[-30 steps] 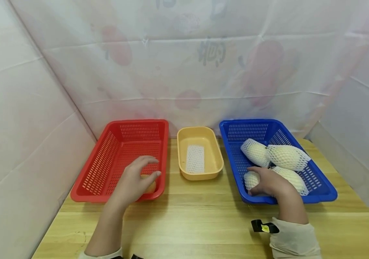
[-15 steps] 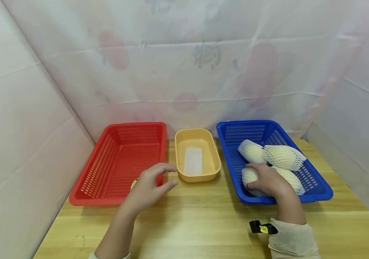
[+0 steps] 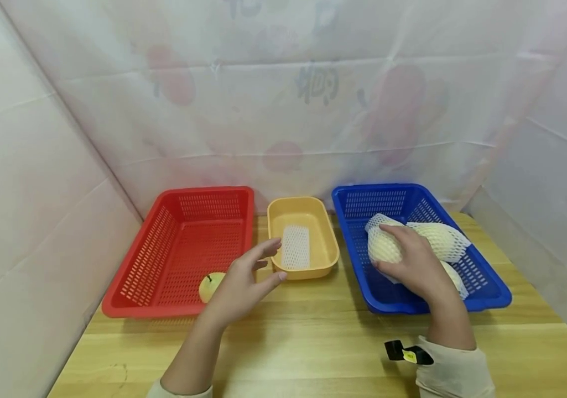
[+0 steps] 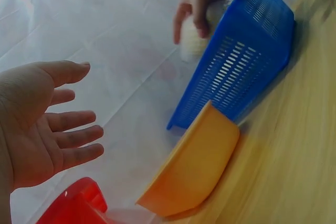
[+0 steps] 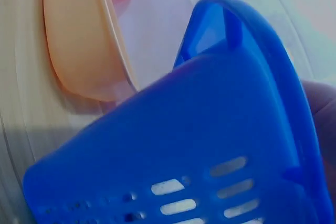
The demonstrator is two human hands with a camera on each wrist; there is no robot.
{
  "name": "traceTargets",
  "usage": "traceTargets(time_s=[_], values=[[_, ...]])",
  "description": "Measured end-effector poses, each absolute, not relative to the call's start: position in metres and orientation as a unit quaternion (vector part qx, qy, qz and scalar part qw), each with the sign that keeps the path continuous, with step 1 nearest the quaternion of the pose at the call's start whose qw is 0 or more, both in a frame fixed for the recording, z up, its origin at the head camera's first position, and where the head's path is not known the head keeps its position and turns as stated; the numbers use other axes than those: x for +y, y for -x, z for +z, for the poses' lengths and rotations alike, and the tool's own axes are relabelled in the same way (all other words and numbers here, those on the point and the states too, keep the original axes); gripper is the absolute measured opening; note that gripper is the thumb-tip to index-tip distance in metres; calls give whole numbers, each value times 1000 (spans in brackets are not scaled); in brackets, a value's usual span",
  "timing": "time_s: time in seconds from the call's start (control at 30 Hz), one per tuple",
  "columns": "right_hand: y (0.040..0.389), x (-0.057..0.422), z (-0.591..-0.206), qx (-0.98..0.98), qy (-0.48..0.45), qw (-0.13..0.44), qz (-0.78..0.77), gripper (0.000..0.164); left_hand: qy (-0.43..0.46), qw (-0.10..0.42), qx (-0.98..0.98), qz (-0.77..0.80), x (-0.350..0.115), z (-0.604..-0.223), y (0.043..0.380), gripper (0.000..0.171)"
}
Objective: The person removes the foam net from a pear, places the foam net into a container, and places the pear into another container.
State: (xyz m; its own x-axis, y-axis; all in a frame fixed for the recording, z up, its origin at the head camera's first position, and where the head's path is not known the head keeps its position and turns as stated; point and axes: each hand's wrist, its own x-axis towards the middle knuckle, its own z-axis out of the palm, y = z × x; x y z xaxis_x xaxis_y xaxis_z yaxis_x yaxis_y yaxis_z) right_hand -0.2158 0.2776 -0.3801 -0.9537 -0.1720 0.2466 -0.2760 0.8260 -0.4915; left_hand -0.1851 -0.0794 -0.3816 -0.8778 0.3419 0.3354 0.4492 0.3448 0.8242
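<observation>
My right hand (image 3: 412, 265) grips a pale yellow fruit in a white foam net (image 3: 384, 247), raised over the blue basket (image 3: 374, 305). The left wrist view shows the right fingers around the netted fruit (image 4: 193, 39), just above the basket rim. In the right wrist view the basket wall hides the fruit and most of the hand. My left hand (image 3: 240, 287) holds nothing; its fingers are spread and relaxed between the red basket (image 3: 134, 310) and the yellow tray (image 3: 330, 260). Behind it, a yellow pear-like fruit with a dark stem (image 3: 208, 287) lies in the red basket.
Other netted fruits (image 3: 440, 241) lie in the blue basket. A flat white foam net (image 3: 296, 247) is in the yellow tray, between the two baskets. All three containers stand on the wooden table (image 3: 303, 342) before a white cloth backdrop (image 3: 283, 110).
My left hand has moved right, from over the red basket towards the tray, uncovering the yellow fruit. My right hand has lifted the netted fruit from the near corner of the blue basket.
</observation>
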Motion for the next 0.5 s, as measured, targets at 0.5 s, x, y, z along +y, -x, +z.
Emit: traceTargets(time_s=[0.5], values=[[193,236,-360,-879,-153,174,417,83,230,9,-796,-560,-70,-395,188,64]])
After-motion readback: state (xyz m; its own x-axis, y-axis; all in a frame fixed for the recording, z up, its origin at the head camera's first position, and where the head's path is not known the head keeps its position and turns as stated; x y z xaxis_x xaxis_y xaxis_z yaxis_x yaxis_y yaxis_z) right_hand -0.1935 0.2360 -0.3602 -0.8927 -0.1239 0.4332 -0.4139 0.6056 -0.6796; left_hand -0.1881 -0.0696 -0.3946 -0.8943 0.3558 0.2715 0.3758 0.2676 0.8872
